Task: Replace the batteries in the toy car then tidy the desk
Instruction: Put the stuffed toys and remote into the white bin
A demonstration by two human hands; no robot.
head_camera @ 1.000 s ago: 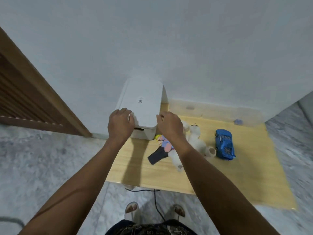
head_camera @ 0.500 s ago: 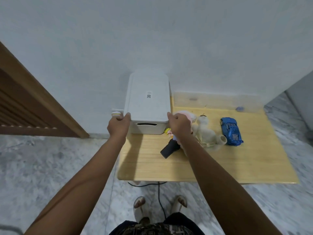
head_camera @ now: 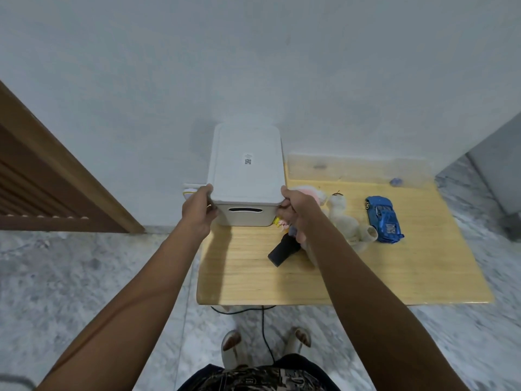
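On the wooden desk's (head_camera: 423,272) right side sits the blue toy car (head_camera: 383,218), untouched, beside a cream plush toy (head_camera: 349,221). At the desk's back-left corner, left hand (head_camera: 197,213) and right hand (head_camera: 298,210) grasp a white lidded box (head_camera: 246,176) by its sides.

We see a pale wall (head_camera: 253,66) behind the wooden table (head_camera: 423,272), grey marble floor (head_camera: 70,277) around it, a brown slatted door (head_camera: 42,187) left of it.
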